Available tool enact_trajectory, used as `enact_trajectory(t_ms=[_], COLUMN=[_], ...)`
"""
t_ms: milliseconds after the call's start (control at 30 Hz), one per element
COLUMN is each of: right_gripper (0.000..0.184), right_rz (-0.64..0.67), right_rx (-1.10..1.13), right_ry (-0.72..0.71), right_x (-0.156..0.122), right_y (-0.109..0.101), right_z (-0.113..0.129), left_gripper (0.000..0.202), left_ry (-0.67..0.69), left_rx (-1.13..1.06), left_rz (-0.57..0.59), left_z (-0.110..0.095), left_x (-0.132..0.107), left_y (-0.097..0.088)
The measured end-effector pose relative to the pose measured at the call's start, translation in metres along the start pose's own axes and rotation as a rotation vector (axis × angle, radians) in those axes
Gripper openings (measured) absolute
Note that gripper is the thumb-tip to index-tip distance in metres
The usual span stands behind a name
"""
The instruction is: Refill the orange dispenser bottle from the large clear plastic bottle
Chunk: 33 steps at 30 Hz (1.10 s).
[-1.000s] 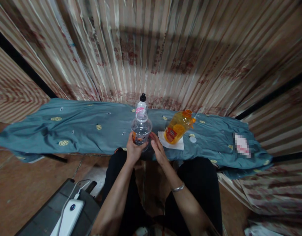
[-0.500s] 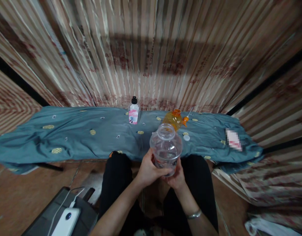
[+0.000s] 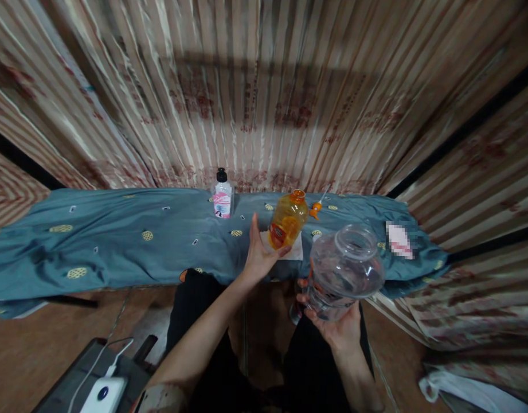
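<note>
Room: a striped curtain point(image 3: 264, 86) hangs behind.
Surface: a long table under a teal cloth point(image 3: 117, 241).
Small bottle point(image 3: 222, 202): black cap, pink label, upright at the back edge.
Left hand point(image 3: 259, 255): fingers spread wide, tips touching the orange bottle.
Orange bottle point(image 3: 288, 221): amber liquid inside, standing on a white napkin point(image 3: 296, 250).
Clear jar point(image 3: 345, 269): lidless, looks empty, tilted over the lap.
Right hand point(image 3: 339, 327): fingers wrapped under the clear jar.

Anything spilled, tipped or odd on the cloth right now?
No spill shows. The clear jar is tilted and lidless in the right hand. The orange bottle, touched by the left hand, stands on a white napkin. The blue cloth is rumpled.
</note>
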State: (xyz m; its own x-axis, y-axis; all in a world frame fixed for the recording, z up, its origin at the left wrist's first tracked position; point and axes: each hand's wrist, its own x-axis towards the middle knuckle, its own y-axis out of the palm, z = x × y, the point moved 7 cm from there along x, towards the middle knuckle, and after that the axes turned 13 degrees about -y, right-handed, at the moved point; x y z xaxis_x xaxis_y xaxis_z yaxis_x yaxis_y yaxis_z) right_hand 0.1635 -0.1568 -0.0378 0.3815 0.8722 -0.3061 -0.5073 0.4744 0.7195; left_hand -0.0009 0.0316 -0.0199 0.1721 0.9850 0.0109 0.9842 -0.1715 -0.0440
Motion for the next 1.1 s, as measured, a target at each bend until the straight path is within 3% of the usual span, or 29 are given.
enact_trajectory(t_ms=[67, 167, 300, 467, 600, 767, 933, 1100], right_gripper=[0.079, 0.077, 0.073, 0.088, 0.095, 0.095, 0.101, 0.092], right_rz=[-0.024, -0.043, -0.044, -0.046, -0.063, -0.079, -0.085, -0.088], right_rx=[0.015, 0.029, 0.031, 0.022, 0.036, 0.046, 0.059, 0.064], right_ry=[-0.034, -0.089, -0.143, -0.188, -0.173, -0.147, -0.122, -0.112], right_x=[0.003, 0.014, 0.031, 0.041, 0.041, 0.040, 0.038, 0.036], right_y=[-0.001, -0.003, -0.005, -0.006, -0.007, -0.007, -0.004, 0.000], right_z=[0.008, 0.020, 0.035, 0.040, 0.036, 0.032, 0.027, 0.021], left_gripper=[0.163, 0.168, 0.163, 0.153, 0.142, 0.137, 0.140, 0.154], left_ry=[0.010, 0.043, 0.120, 0.164, 0.187, 0.176, 0.165, 0.175], left_rx=[0.059, 0.089, 0.119, 0.189, 0.210, 0.209, 0.175, 0.223], left_rz=[0.002, -0.020, -0.058, -0.117, -0.114, -0.079, -0.058, -0.024], left_z=[0.007, 0.014, 0.021, 0.029, 0.027, 0.018, 0.018, 0.019], left_x=[0.018, 0.032, 0.043, 0.063, 0.070, 0.064, 0.052, 0.047], left_y=[0.014, 0.031, 0.050, 0.066, 0.061, 0.045, 0.029, 0.027])
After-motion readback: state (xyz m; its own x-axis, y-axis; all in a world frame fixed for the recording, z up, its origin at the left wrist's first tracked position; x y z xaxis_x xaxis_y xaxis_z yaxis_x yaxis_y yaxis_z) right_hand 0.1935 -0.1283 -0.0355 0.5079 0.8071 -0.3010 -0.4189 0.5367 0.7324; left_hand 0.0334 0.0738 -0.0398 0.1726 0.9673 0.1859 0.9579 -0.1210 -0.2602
